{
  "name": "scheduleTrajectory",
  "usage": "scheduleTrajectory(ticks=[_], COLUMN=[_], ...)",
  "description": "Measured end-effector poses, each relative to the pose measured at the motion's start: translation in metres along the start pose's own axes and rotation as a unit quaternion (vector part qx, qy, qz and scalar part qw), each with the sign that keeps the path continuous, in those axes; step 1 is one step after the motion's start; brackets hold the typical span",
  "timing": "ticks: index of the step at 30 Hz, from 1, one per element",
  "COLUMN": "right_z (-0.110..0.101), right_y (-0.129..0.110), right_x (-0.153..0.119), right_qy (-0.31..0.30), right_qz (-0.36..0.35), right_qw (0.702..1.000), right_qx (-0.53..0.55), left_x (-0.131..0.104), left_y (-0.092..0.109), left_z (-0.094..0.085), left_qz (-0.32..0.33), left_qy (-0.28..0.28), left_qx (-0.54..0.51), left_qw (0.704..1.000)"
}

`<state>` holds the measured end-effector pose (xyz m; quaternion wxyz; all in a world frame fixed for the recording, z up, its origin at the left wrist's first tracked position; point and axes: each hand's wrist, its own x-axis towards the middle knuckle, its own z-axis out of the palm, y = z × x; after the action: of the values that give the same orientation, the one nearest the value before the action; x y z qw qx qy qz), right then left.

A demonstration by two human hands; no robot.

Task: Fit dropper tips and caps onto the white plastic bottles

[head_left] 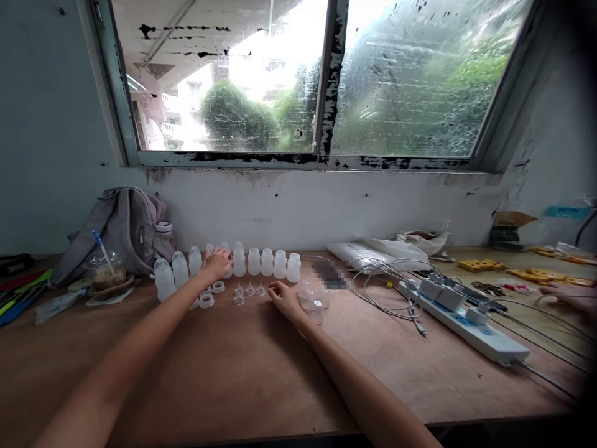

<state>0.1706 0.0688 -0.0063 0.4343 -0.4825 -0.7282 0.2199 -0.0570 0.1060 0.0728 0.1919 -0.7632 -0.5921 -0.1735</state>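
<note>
Frosted baby bottles stand in a row at the back of the wooden table. My left hand [217, 263] is closed around the upper part of a baby bottle [227, 272] in that row, hiding much of it. Capped bottles, such as the leftmost bottle [164, 280], stand to its left. To its right are several bottles without caps, one of them the end bottle [293, 267]. My right hand [285, 301] rests low over the table with loosely bent fingers and nothing visible in them. Clear bottle nipples [250, 289] lie beside its fingertips. White collar rings [206, 301] lie below my left hand; clear caps [316, 311] sit by my right wrist.
A grey backpack [133, 227] and a drink cup [105, 270] stand at the left. Looped cables [373, 298], a power strip [485, 336] and plastic bags [387, 252] occupy the right. Another person's hand [571, 294] is at the far right, near yellow parts [482, 265].
</note>
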Motion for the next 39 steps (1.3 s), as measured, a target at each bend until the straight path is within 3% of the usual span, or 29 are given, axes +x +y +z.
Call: scheduleTrajectory(ticks=[5,9,13,18,22,24,28,32,36,39], right_z=[0.019,0.030,0.027,0.014,0.010,0.010,0.010,0.007,0.008,0.009], right_y=[0.011,0.016,0.013,-0.002,-0.012,-0.013,-0.009,-0.007,-0.009,-0.010], right_x=[0.007,0.016,0.014,-0.007,-0.020,-0.020,-0.014,-0.010,-0.011,-0.011], right_qy=[-0.019,-0.007,-0.022,-0.089,-0.131,-0.144,-0.089,-0.047,-0.044,-0.045], right_qz=[-0.008,-0.003,-0.029,-0.155,-0.188,-0.186,-0.127,-0.069,-0.071,-0.066], right_qw=[0.993,0.981,0.984,0.975,0.968,0.967,0.987,0.996,0.996,0.996], right_qx=[-0.120,-0.193,-0.177,-0.130,-0.108,-0.095,-0.043,-0.020,-0.028,-0.044], left_x=[-0.073,-0.100,-0.101,-0.101,-0.099,-0.097,-0.090,-0.089,-0.094,-0.098], left_y=[-0.007,-0.003,0.004,0.008,0.020,0.031,0.054,0.067,0.069,0.067], left_z=[0.012,0.020,0.020,0.022,0.013,0.004,-0.007,0.007,0.024,0.024], left_qz=[-0.013,-0.033,-0.051,-0.075,-0.014,0.010,0.087,0.146,0.142,0.126], left_qy=[-0.031,-0.013,-0.032,-0.076,0.002,0.040,0.030,0.004,-0.021,-0.035], left_qx=[0.045,0.034,0.008,-0.096,-0.265,-0.329,-0.374,-0.344,-0.329,-0.354], left_qw=[0.998,0.999,0.998,0.990,0.964,0.943,0.923,0.928,0.933,0.926])
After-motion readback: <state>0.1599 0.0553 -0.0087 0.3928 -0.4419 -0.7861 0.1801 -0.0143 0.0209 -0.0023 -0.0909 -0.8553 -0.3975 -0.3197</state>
